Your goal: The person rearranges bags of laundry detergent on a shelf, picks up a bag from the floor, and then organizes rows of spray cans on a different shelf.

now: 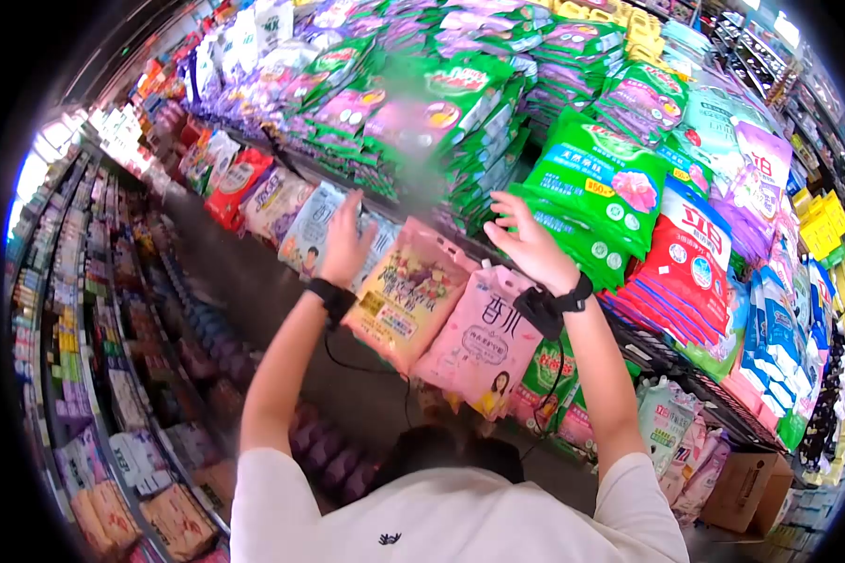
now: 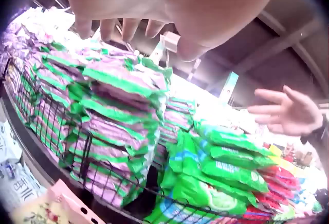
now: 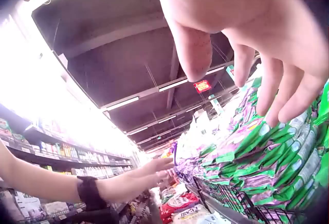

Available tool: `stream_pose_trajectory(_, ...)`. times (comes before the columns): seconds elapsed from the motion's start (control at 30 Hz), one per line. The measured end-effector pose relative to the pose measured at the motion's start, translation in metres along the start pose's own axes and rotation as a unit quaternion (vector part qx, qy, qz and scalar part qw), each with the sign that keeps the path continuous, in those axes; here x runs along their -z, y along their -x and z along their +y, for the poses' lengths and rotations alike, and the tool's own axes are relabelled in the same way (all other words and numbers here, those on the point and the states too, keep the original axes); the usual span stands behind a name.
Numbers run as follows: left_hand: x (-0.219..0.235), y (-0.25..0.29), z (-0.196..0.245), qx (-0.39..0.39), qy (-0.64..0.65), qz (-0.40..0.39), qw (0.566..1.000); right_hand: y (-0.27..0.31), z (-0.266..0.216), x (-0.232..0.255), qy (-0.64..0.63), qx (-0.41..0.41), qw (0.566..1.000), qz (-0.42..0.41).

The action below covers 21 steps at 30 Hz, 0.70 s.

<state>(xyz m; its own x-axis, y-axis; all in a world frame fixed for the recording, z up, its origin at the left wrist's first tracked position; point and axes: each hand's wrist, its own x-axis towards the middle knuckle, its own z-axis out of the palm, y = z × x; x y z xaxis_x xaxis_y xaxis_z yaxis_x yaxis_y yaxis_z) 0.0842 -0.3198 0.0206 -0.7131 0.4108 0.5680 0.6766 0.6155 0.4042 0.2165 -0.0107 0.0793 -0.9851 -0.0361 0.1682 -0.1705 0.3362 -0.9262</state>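
Note:
Both hands are raised in front of the stacked bags, and neither holds anything. My left hand [image 1: 345, 246] has its fingers extended over the light blue bags [image 1: 314, 230]. To its right, my right hand [image 1: 532, 246] spreads its fingers beside the green laundry powder bags [image 1: 596, 188]. Between and below the hands stand an orange-yellow bag [image 1: 411, 298] and a pink bag [image 1: 483, 342]. The left wrist view shows the right hand [image 2: 288, 112] with its palm turned inward. In the right wrist view, the left hand [image 3: 139, 177] reaches toward the display with straight fingers.
A black wire rack [image 2: 85, 157] fences in tall piles of green and purple bags [image 2: 123, 116]. Red bags [image 1: 681, 253] lie further right. Long store shelves [image 1: 75, 357] run along the left, across the aisle. An open cardboard box [image 1: 746, 490] sits at the lower right.

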Motion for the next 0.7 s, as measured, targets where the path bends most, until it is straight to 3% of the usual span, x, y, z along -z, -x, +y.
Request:
stream_pose_trajectory(0.13, 0.042, -0.009, -0.031, 0.005, -0.026, 0.029, 0.999, 0.005, -0.016, -0.009, 0.003, -0.039, 0.999, -0.010)
stream_pose_trajectory(0.33, 0.056, -0.023, -0.066, -0.024, 0.004, 0.007, 1.000, 0.006, -0.025, -0.032, 0.040, -0.030, 0.999, 0.002)
stream_pose_trajectory(0.5, 0.046, -0.053, -0.124, -0.080, 0.064, -0.023, 0.994, -0.020, -0.042, -0.097, 0.051, -0.101, 0.992, 0.059)
stream_pose_trajectory(0.57, 0.035, -0.065, -0.154, -0.061, 0.099, -0.045, 0.992, -0.042, -0.030, -0.126, 0.070, -0.088, 0.991, 0.078)
stream_pose_trajectory(0.67, 0.046, -0.084, -0.163, -0.053, 0.180, -0.097, 0.977, -0.083, -0.037, -0.169, 0.010, -0.165, 0.980, 0.111)
stream_pose_trajectory(0.7, 0.047, -0.090, -0.170, -0.063, 0.180, -0.099, 0.977, -0.098, -0.025, -0.172, 0.066, -0.126, 0.980, 0.139)
